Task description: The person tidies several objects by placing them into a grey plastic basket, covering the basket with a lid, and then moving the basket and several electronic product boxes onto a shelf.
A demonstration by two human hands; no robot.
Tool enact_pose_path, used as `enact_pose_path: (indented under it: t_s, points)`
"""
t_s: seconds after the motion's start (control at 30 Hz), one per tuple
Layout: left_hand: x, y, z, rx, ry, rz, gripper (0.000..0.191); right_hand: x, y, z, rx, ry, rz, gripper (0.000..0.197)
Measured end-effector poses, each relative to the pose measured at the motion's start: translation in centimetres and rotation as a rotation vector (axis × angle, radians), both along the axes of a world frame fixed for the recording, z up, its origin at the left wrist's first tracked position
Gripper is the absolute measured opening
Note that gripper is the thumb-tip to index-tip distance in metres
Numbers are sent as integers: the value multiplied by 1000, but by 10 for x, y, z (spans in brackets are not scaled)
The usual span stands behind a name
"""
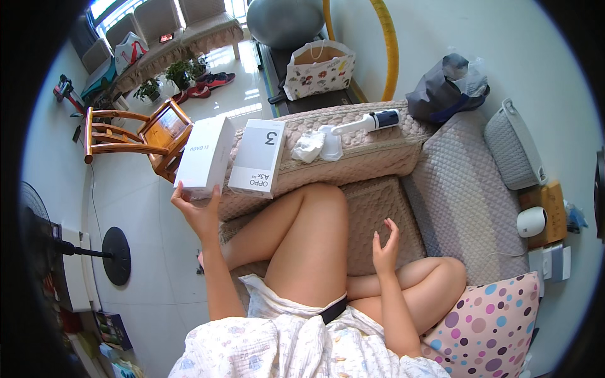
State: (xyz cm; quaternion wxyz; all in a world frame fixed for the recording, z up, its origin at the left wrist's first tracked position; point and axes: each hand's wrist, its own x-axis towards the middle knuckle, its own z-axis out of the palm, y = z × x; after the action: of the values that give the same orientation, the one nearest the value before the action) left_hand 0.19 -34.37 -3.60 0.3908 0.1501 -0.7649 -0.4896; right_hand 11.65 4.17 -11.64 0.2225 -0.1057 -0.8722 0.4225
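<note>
My left hand (198, 208) grips the near end of a plain white cardboard box (201, 153), thumb on one side and fingers on the other. Beside that box, on the quilted sofa arm (373, 160), lies a white and grey OPPO phone box (256, 158). To its right are a crumpled white plastic wrapper (309, 145), a translucent plastic tray (332, 144) and a white and dark blue handheld device (368, 122). My right hand (386, 245) hovers over the sofa seat near my bent leg, fingers apart, holding nothing.
A wooden chair (165, 125) stands beyond the sofa arm at left, with a floor fan's black base (116, 256) nearer. Ahead are a patterned paper bag (321, 71) and a grey bag (439, 92). At right are a grey basket (513, 144) and a polka-dot cushion (487, 326).
</note>
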Motion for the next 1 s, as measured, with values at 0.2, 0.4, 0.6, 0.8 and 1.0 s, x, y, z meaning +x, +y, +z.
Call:
enact_pose_path:
  t_s: [0.2,0.4,0.6,0.8,1.0]
  points:
    - [-1,-20,-31,-190,-101,37,82,-10,-14,5,33,28,35,43]
    - [-11,-8,-22,-406,-185,124,86,-12,-33,-7,-17,-6,46,40]
    - [10,53,-8,-453,179,6,90,-9,-52,2,-20,26,59,38]
    - [8,94,-25,-339,-29,-82,82,-6,-57,9,-71,62,82,37]
    - [8,93,-12,-245,-71,-76,75,0,-54,23,-125,71,36,31]
